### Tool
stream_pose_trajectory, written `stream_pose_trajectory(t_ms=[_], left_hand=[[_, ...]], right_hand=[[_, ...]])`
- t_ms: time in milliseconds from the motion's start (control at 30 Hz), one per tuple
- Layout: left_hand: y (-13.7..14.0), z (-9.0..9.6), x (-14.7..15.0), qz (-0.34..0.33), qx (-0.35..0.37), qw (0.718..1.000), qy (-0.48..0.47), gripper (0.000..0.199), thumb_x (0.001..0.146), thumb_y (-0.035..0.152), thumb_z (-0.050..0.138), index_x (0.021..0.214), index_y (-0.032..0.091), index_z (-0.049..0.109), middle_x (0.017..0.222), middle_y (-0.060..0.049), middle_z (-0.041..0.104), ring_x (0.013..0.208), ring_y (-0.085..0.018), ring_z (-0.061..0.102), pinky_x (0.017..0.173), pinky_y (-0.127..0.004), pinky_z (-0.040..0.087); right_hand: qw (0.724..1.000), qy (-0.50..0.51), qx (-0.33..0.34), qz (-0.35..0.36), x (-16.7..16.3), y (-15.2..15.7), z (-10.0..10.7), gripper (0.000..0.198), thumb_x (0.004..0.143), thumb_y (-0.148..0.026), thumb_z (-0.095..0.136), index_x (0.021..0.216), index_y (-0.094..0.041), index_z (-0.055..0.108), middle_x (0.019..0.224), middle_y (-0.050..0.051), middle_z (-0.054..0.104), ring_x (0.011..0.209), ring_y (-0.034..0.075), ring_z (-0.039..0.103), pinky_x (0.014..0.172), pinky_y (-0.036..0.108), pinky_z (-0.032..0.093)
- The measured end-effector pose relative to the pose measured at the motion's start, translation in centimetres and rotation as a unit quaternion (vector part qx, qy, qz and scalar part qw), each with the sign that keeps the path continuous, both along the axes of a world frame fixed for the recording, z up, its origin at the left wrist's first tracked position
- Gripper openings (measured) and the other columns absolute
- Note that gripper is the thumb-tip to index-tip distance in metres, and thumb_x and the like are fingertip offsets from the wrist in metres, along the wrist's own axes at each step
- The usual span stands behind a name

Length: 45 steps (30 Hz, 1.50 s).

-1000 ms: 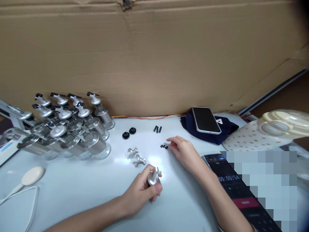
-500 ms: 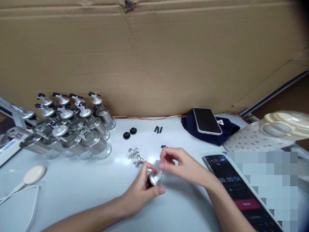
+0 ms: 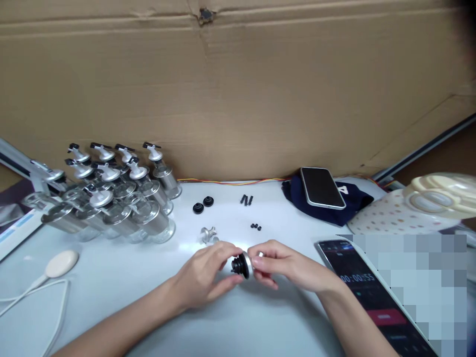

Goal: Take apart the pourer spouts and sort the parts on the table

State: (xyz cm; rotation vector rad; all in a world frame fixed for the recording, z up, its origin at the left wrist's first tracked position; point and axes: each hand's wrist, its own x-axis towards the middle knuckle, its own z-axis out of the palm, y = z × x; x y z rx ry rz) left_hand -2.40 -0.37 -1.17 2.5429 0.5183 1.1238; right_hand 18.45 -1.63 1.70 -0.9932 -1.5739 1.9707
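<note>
A bottle pourer (image 3: 246,266) with a silver cap and a black ribbed stopper is tilted on its side above the table, its stopper facing left. My right hand (image 3: 277,263) pinches it at the silver spout end, which the fingers partly cover. My left hand (image 3: 203,275) curves around the stopper side, thumb and fingertips at the cap's rim. Behind my left hand lies a loose silver pourer top (image 3: 208,234), with another mostly hidden by the fingers. Farther back are two black stoppers (image 3: 203,204), several small black pieces (image 3: 256,226) and several black levers (image 3: 246,200).
Several glass bottles (image 3: 150,220), many with pourers fitted, crowd the left. A white oval device with a cable (image 3: 61,264) lies nearer. On the right are a phone (image 3: 323,188) on a dark blue cloth (image 3: 347,203), a phone with a running timer (image 3: 357,277) and a spotted container (image 3: 383,213).
The pourer has turned so its black stopper points left. My right hand has taken hold of its spout end, while my left has loosened from around the cap to its rim.
</note>
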Motion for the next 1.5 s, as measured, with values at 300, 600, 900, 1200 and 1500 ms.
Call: stream_pose_trajectory(t_ms=[300, 600, 900, 1200, 1500], left_hand=[[0.2, 2.3, 0.6, 0.112, 0.239, 0.964, 0.038, 0.031, 0.094, 0.027, 0.028, 0.072, 0.018, 0.048, 0.049, 0.002, 0.048, 0.042, -0.013, 0.039, 0.044, -0.028, 0.026], [0.9, 3.7, 0.3, 0.130, 0.133, 0.983, 0.002, 0.049, 0.098, 0.030, 0.017, 0.056, 0.020, 0.040, 0.044, 0.004, 0.037, 0.041, -0.011, 0.026, 0.044, -0.026, 0.026], [1.1, 4.7, -0.2, 0.111, 0.158, 0.981, -0.006, 0.047, 0.098, 0.031, 0.020, 0.059, 0.019, 0.043, 0.044, 0.004, 0.037, 0.041, -0.011, 0.028, 0.045, -0.027, 0.026], [0.7, 5.4, -0.2, 0.116, 0.005, 0.993, 0.028, 0.042, 0.099, 0.038, 0.023, 0.070, 0.018, 0.046, 0.052, 0.004, 0.047, 0.044, -0.007, 0.042, 0.046, -0.017, 0.036], [1.3, 5.0, -0.5, 0.066, 0.204, 0.974, 0.075, 0.027, 0.098, 0.027, 0.020, 0.091, 0.017, 0.044, 0.066, 0.000, 0.054, 0.053, -0.013, 0.048, 0.050, -0.023, 0.039]], right_hand=[[0.992, 0.113, -0.044, -0.029, -1.7, -0.6, -0.8, 0.041, 0.081, -0.051, 0.057, 0.061, -0.016, 0.050, 0.048, -0.006, 0.041, 0.040, 0.005, 0.033, 0.041, 0.022, 0.025], [0.967, 0.038, 0.217, -0.128, -4.1, -2.1, 0.3, 0.036, 0.094, -0.042, 0.042, 0.067, -0.018, 0.047, 0.064, -0.003, 0.040, 0.061, 0.010, 0.036, 0.059, 0.024, 0.031], [0.913, -0.034, 0.360, -0.190, -4.3, -3.0, 0.8, 0.017, 0.093, -0.026, 0.044, 0.084, -0.018, 0.057, 0.071, 0.000, 0.049, 0.065, 0.012, 0.046, 0.060, 0.024, 0.037], [0.864, -0.068, 0.449, -0.217, -3.9, -2.6, 0.6, 0.010, 0.092, -0.021, 0.043, 0.084, -0.019, 0.050, 0.069, -0.001, 0.044, 0.062, 0.013, 0.039, 0.059, 0.026, 0.033], [0.977, 0.093, 0.108, -0.156, -4.4, -2.5, -0.3, 0.042, 0.091, -0.053, 0.039, 0.065, -0.021, 0.035, 0.057, -0.005, 0.029, 0.051, 0.009, 0.024, 0.048, 0.025, 0.022]])
